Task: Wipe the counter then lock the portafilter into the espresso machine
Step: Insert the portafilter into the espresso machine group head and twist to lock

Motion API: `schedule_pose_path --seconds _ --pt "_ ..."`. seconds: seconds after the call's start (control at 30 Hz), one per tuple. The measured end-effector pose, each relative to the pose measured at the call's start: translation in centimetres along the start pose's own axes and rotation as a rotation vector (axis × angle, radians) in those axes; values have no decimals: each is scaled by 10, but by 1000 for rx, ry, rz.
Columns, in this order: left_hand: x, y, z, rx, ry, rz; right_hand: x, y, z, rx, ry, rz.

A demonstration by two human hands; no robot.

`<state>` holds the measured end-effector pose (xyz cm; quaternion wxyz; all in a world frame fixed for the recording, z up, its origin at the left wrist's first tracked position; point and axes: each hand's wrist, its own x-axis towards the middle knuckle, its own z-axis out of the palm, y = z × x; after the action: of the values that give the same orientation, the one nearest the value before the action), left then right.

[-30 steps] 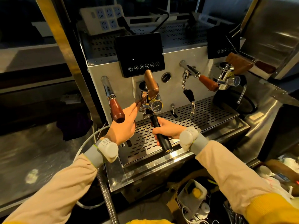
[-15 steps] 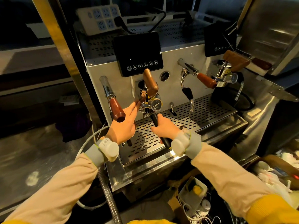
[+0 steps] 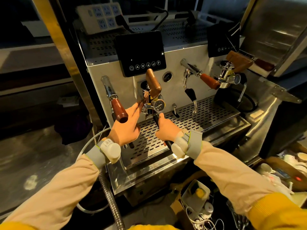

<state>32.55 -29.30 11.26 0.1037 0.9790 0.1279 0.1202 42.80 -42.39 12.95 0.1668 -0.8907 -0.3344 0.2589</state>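
- Head view: steel bench (image 3: 41, 163) is lying dim beside the espresso machine (image 3: 176, 67)
- Right hand (image 3: 167, 130) is gripping the portafilter (image 3: 156, 117) handle under the group head; left hand (image 3: 126, 128), fingers extended, is bracing nearby
- Poorly seated lugs risk it jamming or dropping onto the drip tray (image 3: 207, 112)

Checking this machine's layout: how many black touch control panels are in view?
2. One control panel sits on the machine front above the left brew group, icons lit along its bottom. The second panel is at the upper right, above the other group, blurred. None seems hidden.
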Motion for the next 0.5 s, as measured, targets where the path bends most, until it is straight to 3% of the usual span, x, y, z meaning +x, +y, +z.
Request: schedule_pose_path --seconds 0.27,0.5 --pt "-1 -2 1 -2 -13 -4 -5 -3 -3 -3 5 -11" --pt "2 -9 8 4 -18 -5 -15 -5 7 -68 134 4"
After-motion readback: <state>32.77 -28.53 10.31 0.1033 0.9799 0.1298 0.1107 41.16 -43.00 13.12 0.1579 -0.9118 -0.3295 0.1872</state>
